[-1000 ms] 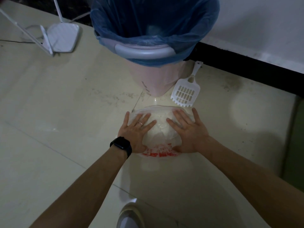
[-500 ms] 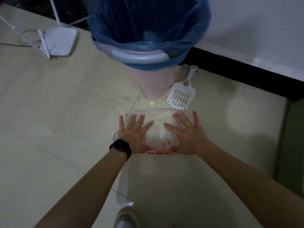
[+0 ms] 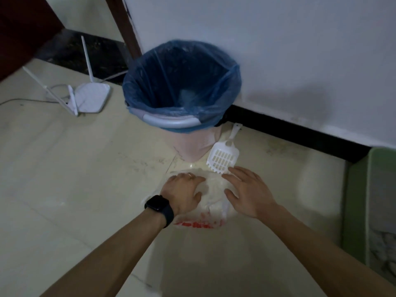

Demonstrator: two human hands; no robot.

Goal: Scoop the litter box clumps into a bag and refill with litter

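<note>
A clear plastic bag (image 3: 211, 195) with red print and white contents lies on the tiled floor. My left hand (image 3: 182, 192), with a black watch on the wrist, rests on the bag's left side, its fingers curled into the plastic. My right hand (image 3: 246, 192) hovers over the bag's right side with fingers spread and straight. A white slotted litter scoop (image 3: 224, 157) lies just beyond the bag, its handle pointing at the wall. At the right edge the green litter box (image 3: 364, 211) shows, with pale litter inside.
A pink bin (image 3: 192, 144) lined with a blue bag (image 3: 182, 82) stands behind the scoop against the white wall. A white router (image 3: 92, 98) with antennas sits on the floor at the left. A dark baseboard runs along the wall.
The view has tilted up and pulled back. My left hand's fingers curled into the bag's plastic; my right hand lifted and shifted right, toward the scoop.
</note>
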